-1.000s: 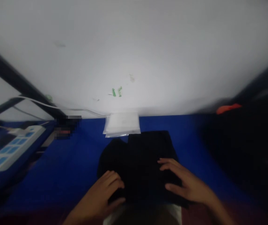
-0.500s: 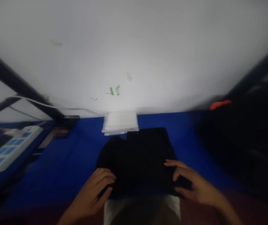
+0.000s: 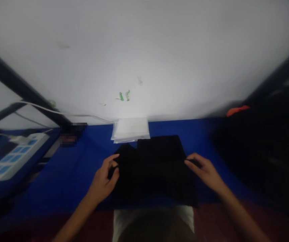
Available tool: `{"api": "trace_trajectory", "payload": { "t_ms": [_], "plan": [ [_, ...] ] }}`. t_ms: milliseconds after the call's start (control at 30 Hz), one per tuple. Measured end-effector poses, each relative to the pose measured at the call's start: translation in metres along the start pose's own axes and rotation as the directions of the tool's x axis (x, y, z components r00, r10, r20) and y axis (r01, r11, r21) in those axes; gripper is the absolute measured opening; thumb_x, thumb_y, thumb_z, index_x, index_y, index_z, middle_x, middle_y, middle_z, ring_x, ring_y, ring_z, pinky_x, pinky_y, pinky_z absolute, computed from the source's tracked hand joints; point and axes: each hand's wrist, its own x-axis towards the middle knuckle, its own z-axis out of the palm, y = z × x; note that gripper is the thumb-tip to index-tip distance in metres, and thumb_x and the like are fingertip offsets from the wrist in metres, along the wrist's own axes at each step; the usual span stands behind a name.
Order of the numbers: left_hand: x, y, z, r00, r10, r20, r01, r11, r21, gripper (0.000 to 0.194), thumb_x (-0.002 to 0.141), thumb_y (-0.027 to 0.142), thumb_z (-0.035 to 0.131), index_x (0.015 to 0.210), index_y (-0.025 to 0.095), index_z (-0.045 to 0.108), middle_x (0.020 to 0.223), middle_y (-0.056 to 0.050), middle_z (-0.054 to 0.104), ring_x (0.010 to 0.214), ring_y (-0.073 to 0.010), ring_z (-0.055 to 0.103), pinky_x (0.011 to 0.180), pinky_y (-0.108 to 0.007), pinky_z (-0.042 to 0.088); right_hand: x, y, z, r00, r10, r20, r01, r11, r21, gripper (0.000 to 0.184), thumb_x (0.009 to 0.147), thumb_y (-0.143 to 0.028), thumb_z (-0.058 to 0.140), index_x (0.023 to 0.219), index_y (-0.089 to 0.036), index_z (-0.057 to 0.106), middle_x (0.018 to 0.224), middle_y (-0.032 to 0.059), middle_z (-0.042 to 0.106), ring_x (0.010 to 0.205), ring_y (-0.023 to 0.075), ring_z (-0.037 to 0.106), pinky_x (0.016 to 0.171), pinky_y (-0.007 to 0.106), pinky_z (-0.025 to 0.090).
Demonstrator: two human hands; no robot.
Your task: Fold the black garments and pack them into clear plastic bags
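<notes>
A black garment (image 3: 154, 171) lies in front of me on the blue tabletop (image 3: 83, 161); its kind is too dark to make out. It has a notch in its far edge, left of the middle. My left hand (image 3: 106, 176) is curled at the garment's left edge, with dark fabric between thumb and fingers. At the right edge, my right hand (image 3: 205, 169) pinches the fabric between thumb and forefinger. A stack of clear plastic bags (image 3: 131, 129) with white contents lies just beyond the garment, against the wall.
A white power strip (image 3: 15, 156) with blue sockets sits at the left, and a white cable (image 3: 81, 116) runs along the wall (image 3: 174, 60). Dark frame posts (image 3: 20, 80) rise on both sides. A large dark mass (image 3: 265, 151) with an orange piece (image 3: 237, 110) fills the right.
Both hands have moved away from me along the garment's sides. My right hand has closed from loosely spread fingers to a pinch on the edge. The view has shifted slightly.
</notes>
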Motion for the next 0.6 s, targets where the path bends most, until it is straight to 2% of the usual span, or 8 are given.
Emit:
{"api": "trace_trajectory", "payload": {
  "t_ms": [67, 133, 233, 300, 400, 500, 600],
  "plan": [
    [0.017, 0.001, 0.003, 0.996, -0.064, 0.058, 0.060, 0.995, 0.082, 0.045, 0.090, 0.026, 0.045, 0.134, 0.020, 0.038, 0.092, -0.002, 0.063, 0.079, -0.0172, 0.066, 0.074, -0.031, 0.053, 0.016, 0.006, 0.006, 1.000, -0.001, -0.014, 0.001, 0.999, -0.042, 0.029, 0.090, -0.050, 0.054, 0.086, -0.022, 0.061, 0.075, 0.0014, 0.065, 0.066, 0.0180, 0.060, 0.060, 0.028, 0.047],
    [0.031, 0.002, 0.002, 0.979, -0.095, 0.180, 0.056, 0.975, 0.214, 0.046, 0.088, 0.023, 0.045, 0.133, 0.019, 0.040, 0.099, -0.005, 0.064, 0.077, -0.0187, 0.066, 0.071, -0.032, 0.053, 0.031, 0.014, 0.011, 1.000, -0.026, -0.006, 0.025, 0.993, -0.116, 0.030, 0.091, -0.050, 0.052, 0.089, -0.022, 0.061, 0.075, 0.0018, 0.065, 0.061, 0.0174, 0.058, 0.057, 0.029, 0.045],
    [0.048, 0.008, -0.002, 0.924, -0.086, 0.372, -0.075, 0.914, 0.398, 0.037, 0.083, 0.016, 0.046, 0.119, 0.019, 0.052, 0.101, -0.008, 0.065, 0.084, -0.0228, 0.066, 0.072, -0.035, 0.051, 0.048, 0.023, 0.014, 0.995, -0.094, 0.046, 0.103, 0.957, -0.273, 0.029, 0.090, -0.048, 0.051, 0.096, -0.021, 0.060, 0.076, 0.0028, 0.065, 0.060, 0.0180, 0.058, 0.058, 0.031, 0.045],
    [0.057, 0.014, -0.003, 0.907, -0.054, 0.418, -0.158, 0.876, 0.455, 0.030, 0.081, 0.015, 0.047, 0.110, 0.019, 0.057, 0.097, -0.008, 0.065, 0.087, -0.0245, 0.065, 0.072, -0.035, 0.050, 0.056, 0.025, 0.014, 0.989, -0.130, 0.070, 0.146, 0.925, -0.350, 0.030, 0.089, -0.048, 0.052, 0.102, -0.021, 0.059, 0.082, 0.0045, 0.065, 0.066, 0.0197, 0.061, 0.062, 0.032, 0.047],
    [0.073, 0.023, 0.005, 0.935, 0.021, 0.353, -0.177, 0.891, 0.418, 0.023, 0.088, 0.024, 0.047, 0.108, 0.021, 0.056, 0.096, -0.006, 0.065, 0.088, -0.0234, 0.064, 0.070, -0.032, 0.049, 0.069, 0.023, 0.013, 0.987, -0.162, -0.002, 0.146, 0.895, -0.422, 0.040, 0.090, -0.050, 0.051, 0.115, -0.019, 0.055, 0.097, 0.0091, 0.065, 0.080, 0.0233, 0.064, 0.068, 0.034, 0.051],
    [0.093, 0.027, 0.025, 0.962, 0.071, 0.264, -0.156, 0.935, 0.318, 0.030, 0.092, 0.034, 0.047, 0.119, 0.022, 0.053, 0.106, -0.007, 0.063, 0.087, -0.0210, 0.064, 0.067, -0.030, 0.049, 0.086, 0.021, 0.014, 0.979, -0.192, -0.075, 0.126, 0.843, -0.523, 0.045, 0.093, -0.048, 0.045, 0.128, -0.019, 0.050, 0.111, 0.0138, 0.059, 0.092, 0.0276, 0.063, 0.071, 0.037, 0.053],
    [0.112, 0.024, 0.046, 0.961, 0.115, 0.250, -0.178, 0.952, 0.248, 0.040, 0.092, 0.037, 0.050, 0.128, 0.021, 0.050, 0.118, -0.010, 0.058, 0.088, -0.0206, 0.063, 0.069, -0.031, 0.050, 0.101, 0.020, 0.016, 0.979, -0.202, -0.005, 0.165, 0.812, -0.559, 0.040, 0.095, -0.041, 0.044, 0.127, -0.021, 0.054, 0.115, 0.0138, 0.055, 0.094, 0.0277, 0.061, 0.071, 0.038, 0.054]
  ]
}}
